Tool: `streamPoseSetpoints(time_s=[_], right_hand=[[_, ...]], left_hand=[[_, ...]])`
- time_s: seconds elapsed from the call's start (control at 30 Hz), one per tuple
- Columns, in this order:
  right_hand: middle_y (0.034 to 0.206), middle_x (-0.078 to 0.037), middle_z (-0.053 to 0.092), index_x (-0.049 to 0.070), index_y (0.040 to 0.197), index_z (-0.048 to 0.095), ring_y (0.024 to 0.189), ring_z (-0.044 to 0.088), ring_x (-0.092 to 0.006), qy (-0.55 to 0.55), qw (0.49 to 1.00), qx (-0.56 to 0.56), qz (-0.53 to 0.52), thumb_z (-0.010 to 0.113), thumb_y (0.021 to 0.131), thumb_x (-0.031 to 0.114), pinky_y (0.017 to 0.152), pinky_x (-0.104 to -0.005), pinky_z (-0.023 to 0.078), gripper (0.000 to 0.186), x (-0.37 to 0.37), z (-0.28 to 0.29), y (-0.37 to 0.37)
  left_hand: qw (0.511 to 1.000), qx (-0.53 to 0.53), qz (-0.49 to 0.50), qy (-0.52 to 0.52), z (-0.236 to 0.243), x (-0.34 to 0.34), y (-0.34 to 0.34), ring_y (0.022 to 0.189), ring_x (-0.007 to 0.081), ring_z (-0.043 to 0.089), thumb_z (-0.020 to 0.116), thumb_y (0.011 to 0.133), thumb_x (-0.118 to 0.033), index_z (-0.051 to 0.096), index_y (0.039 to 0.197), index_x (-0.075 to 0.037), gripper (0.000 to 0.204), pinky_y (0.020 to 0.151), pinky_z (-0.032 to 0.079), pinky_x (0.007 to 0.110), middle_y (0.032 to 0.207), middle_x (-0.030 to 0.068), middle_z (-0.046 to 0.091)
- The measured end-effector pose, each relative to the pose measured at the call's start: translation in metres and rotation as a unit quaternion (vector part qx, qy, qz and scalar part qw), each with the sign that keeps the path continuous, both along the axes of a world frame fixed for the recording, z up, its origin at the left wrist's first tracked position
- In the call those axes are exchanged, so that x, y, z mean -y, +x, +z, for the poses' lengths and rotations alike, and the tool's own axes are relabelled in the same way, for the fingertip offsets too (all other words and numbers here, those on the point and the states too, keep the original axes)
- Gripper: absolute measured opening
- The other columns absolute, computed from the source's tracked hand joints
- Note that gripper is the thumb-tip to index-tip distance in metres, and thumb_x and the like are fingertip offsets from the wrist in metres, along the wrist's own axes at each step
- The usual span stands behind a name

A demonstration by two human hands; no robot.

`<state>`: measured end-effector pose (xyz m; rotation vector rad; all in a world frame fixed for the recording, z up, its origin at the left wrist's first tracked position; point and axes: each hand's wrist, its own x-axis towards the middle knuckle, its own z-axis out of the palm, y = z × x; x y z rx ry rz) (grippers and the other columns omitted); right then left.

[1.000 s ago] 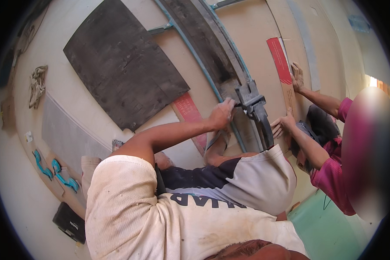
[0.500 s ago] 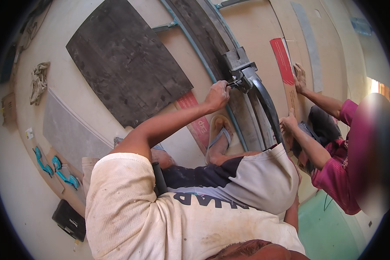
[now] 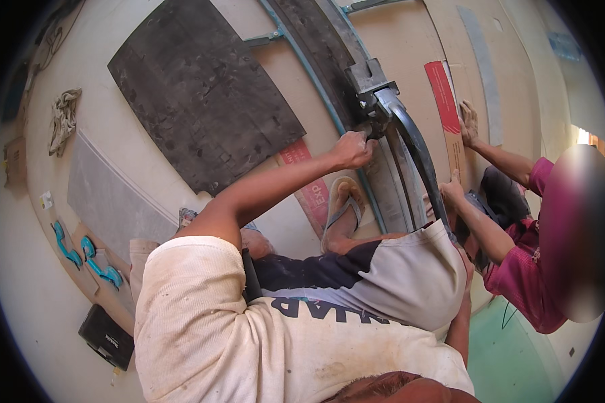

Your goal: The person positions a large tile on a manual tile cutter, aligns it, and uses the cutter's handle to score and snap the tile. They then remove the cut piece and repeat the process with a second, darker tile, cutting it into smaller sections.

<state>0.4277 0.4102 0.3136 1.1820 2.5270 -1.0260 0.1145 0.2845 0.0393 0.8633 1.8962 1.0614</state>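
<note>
A tile cutter with long rails [image 3: 395, 176] crosses the middle, its carriage [image 3: 376, 94] carrying a long curved black handle [image 3: 418, 151]. My left hand [image 3: 355, 149] is closed on the near side of the carriage, where fingers cover the small part they grip. My right hand [image 3: 466, 258] shows partly beside my right knee, near the lower end of the handle. The knee and shorts hide its fingers. Left of the rails lies a large dark grey slab [image 3: 205, 94].
A co-worker's hands [image 3: 468, 123] rest on cardboard at right, near a red-printed strip [image 3: 442, 94]. Further left are a grey tile [image 3: 114, 185], teal suction lifters [image 3: 101, 265], a black case [image 3: 106, 336] and a crumpled cloth [image 3: 63, 121]. A green glass-like sheet [image 3: 504, 349] lies lower right.
My left hand has shifted slightly right and closed more tightly against the carriage's near side. More of my right hand shows beside the knee. The co-worker's hands have barely moved.
</note>
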Motion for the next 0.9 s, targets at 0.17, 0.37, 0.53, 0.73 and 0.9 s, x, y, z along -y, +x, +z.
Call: streamPoseSetpoints(time_s=[0.17, 0.37, 0.53, 0.73, 0.9], right_hand=[[0.081, -0.018, 0.065, 0.000, 0.107, 0.062, 0.072, 0.064, -0.0271, 0.001, 0.996, 0.091, -0.012, 0.076, 0.078, 0.019, 0.070, -0.0367, 0.051, 0.038, 0.000, -0.012, 0.005], [0.081, -0.019, 0.065, 0.000, 0.108, 0.062, 0.072, 0.064, -0.0286, 0.002, 0.993, 0.114, -0.015, 0.075, 0.078, 0.019, 0.070, -0.0376, 0.051, 0.038, 0.004, -0.027, 0.014], [0.081, -0.020, 0.065, 0.000, 0.108, 0.061, 0.073, 0.065, -0.0299, 0.002, 0.991, 0.128, -0.023, 0.075, 0.078, 0.019, 0.071, -0.0384, 0.051, 0.038, 0.006, -0.037, 0.026], [0.082, -0.021, 0.065, -0.001, 0.108, 0.061, 0.074, 0.065, -0.0314, -0.004, 0.989, 0.146, -0.023, 0.074, 0.078, 0.019, 0.071, -0.0393, 0.051, 0.038, 0.004, -0.046, 0.035], [0.082, -0.021, 0.065, -0.001, 0.108, 0.061, 0.074, 0.066, -0.0326, -0.011, 0.987, 0.159, -0.021, 0.073, 0.078, 0.019, 0.071, -0.0401, 0.052, 0.039, 0.002, -0.052, 0.038]], left_hand=[[0.986, -0.146, -0.018, 0.084, -0.010, 0.008, 0.009, 0.075, 0.0484, 0.061, 0.048, 0.096, -0.020, 0.065, 0.097, 0.005, 0.030, 0.067, 0.049, 0.056, 0.080, 0.0298, 0.062], [0.983, -0.171, 0.029, 0.051, -0.011, 0.012, 0.013, 0.071, 0.0473, 0.061, 0.049, 0.098, -0.022, 0.060, 0.095, 0.006, 0.031, 0.062, 0.048, 0.056, 0.075, 0.0294, 0.060], [0.994, -0.085, 0.072, 0.018, 0.026, 0.013, 0.005, 0.070, 0.0480, 0.062, 0.049, 0.099, -0.028, 0.058, 0.093, 0.004, 0.034, 0.064, 0.048, 0.057, 0.070, 0.0280, 0.062], [0.994, -0.084, 0.060, 0.016, 0.031, 0.016, 0.011, 0.069, 0.0477, 0.062, 0.048, 0.100, -0.028, 0.057, 0.089, 0.003, 0.034, 0.062, 0.048, 0.056, 0.068, 0.0284, 0.061], [0.993, -0.091, 0.070, 0.027, 0.021, 0.014, 0.011, 0.067, 0.0471, 0.062, 0.050, 0.099, -0.027, 0.056, 0.088, 0.002, 0.032, 0.060, 0.048, 0.056, 0.067, 0.0279, 0.061]])
